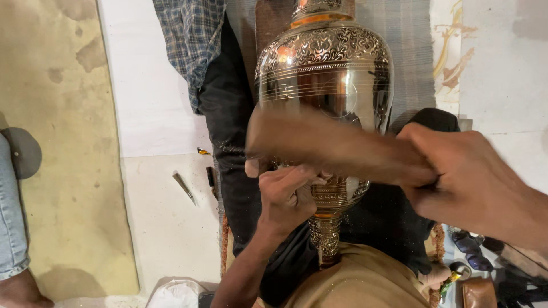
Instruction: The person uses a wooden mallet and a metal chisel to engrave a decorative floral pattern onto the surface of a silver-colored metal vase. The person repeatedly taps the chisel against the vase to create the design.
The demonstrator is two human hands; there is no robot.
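Hands at engraved metal vase point(325, 63): right hand point(468, 177) clamped on blurred wooden mallet point(331, 142), left hand point(288, 194) pinching something hidden against it

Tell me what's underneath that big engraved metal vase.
The vase narrows to an ornate stem resting on tan cloth over the person's lap. The left hand and blurred wooden mallet in the right hand cover its lower body.

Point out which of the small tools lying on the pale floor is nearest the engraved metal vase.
The dark, stubby tool, lying right against the black trouser leg left of the vase. The slimmer grey tool lies further left, out on open floor.
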